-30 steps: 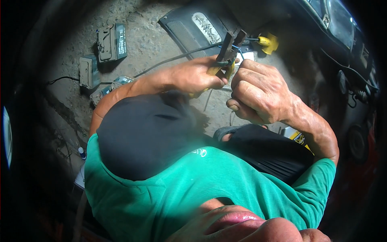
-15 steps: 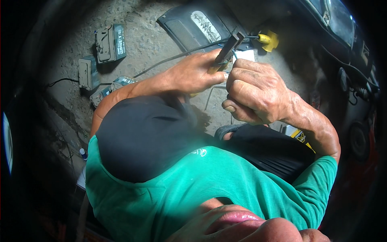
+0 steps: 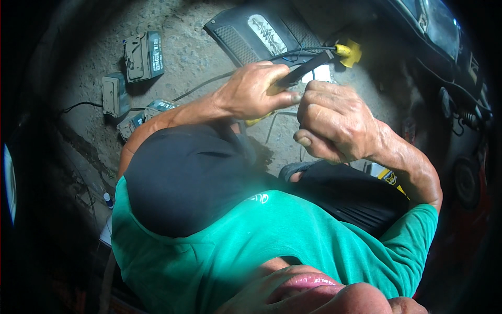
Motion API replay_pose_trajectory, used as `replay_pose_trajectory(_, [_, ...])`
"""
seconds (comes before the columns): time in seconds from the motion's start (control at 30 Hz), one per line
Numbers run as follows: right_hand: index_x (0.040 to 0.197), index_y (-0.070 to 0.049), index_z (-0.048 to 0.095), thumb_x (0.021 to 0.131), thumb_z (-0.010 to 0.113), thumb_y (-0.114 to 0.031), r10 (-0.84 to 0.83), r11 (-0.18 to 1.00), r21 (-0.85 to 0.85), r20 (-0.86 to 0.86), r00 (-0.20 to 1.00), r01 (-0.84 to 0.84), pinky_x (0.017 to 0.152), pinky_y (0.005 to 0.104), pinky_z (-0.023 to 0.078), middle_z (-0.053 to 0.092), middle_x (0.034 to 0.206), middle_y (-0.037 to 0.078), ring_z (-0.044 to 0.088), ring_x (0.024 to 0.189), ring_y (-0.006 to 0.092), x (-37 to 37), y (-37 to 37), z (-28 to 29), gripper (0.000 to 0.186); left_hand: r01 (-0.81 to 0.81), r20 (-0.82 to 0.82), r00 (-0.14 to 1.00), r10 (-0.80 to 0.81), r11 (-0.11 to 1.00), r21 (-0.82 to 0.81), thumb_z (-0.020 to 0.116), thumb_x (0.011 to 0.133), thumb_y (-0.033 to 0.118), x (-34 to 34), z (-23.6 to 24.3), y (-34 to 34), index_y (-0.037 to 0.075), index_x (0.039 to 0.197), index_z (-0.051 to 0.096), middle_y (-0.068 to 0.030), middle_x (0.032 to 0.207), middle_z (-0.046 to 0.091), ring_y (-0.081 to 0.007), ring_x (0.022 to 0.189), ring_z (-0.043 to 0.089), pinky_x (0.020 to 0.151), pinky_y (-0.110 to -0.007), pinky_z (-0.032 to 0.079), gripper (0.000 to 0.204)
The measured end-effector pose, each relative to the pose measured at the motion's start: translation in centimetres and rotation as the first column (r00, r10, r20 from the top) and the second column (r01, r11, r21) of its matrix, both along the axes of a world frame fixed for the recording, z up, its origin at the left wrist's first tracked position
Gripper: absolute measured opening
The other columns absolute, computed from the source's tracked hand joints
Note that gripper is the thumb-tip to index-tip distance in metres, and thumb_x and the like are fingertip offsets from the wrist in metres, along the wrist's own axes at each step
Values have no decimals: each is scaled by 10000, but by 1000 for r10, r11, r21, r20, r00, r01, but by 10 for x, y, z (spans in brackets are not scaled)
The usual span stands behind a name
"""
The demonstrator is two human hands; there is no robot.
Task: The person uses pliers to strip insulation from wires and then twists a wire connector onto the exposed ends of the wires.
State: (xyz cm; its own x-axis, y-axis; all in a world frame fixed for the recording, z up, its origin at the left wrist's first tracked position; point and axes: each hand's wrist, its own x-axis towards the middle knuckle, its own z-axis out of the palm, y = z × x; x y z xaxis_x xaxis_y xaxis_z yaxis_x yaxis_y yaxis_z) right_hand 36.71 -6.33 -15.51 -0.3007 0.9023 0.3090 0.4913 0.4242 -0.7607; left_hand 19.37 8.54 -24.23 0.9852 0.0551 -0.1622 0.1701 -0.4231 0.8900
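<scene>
My left hand (image 3: 256, 90) is wrapped round a pair of pliers (image 3: 308, 69), whose dark jaws point up and to the right. Part of a yellow handle (image 3: 259, 120) shows below that hand. Close beside it, my right hand (image 3: 337, 120) is closed in a fist, thumb folded under. A thin wire (image 3: 313, 75) runs from the fist up to the jaws, and most of it is hidden by the fingers. Just behind the jaws lies a small white piece (image 3: 317, 74) that I cannot identify.
A dark plastic panel (image 3: 238, 44) lies on the rough floor ahead. A black cable (image 3: 201, 82) runs past it, near a yellow fan-shaped piece (image 3: 349, 52). Several boxy batteries (image 3: 144, 56) stand at the left. A dark vehicle (image 3: 444, 31) is at the far right.
The pliers have tipped over to the right, and their jaws look closer together. My left wrist has turned. The right fist has shifted slightly to the right.
</scene>
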Motion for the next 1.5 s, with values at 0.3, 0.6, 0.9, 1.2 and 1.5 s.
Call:
replay_pose_trajectory(0.3, [758, -47, 540, 911, 686, -151, 96, 988, -88, -282, 955, -125, 668, 434, 476, 520, 735, 110, 555, 702, 312, -13, -15, -15, 235, -102, -103, 995, 18, 361, -927, 657, 960, 565, -4, 0, -22, 31, 1305, 533, -43, 972, 598, -126, 936, 581, 824, -303, 486, 648])
replay_pose_trajectory(0.6, [794, -6, 591, 934, 669, -124, 70, 958, -214, -469, 881, -190, 681, 455, 464, 522, 745, 125, 560, 727, 337, -20, -28, -7, 199, 251, 126, 963, -239, 627, -737, 665, 808, -11, -1, 15, 2, 25, 1051, 600, -41, 992, 631, -128, 895, 586, 737, -317, 501, 254])
replay_pose_trajectory(0.9, [803, 2, 541, 1023, 570, -163, -25, 882, -370, -654, 756, -291, 662, 445, 441, 513, 748, 139, 524, 704, 353, -17, -36, 6, 276, 263, 55, 937, -346, 590, -764, 663, 773, 16, -15, 39, 2, 15, 900, 635, -89, 882, 647, -241, 821, 631, 720, -376, 486, 131])
replay_pose_trajectory(1.2, [817, -29, 573, 1088, 464, -306, -538, 615, -724, -674, 507, -311, 694, 368, 510, 590, 819, 95, 580, 750, 191, 11, -65, 19, 402, 283, 118, 927, -357, 456, -844, 686, 815, 37, -35, 11, 18, 28, 910, 660, -87, 847, 643, -241, 808, 625, 729, -378, 482, 99])
replay_pose_trajectory(1.5, [810, -153, 459, 1113, 326, -455, -608, 780, -622, -779, 154, -69, 485, 256, 321, 353, 653, -35, 325, 555, 95, 79, -40, 15, 448, -494, -247, 830, 499, 454, -742, 558, 1001, 141, -92, -3, 76, 85, 768, 509, -13, 592, 495, -82, 464, 380, 539, -275, 398, 244])
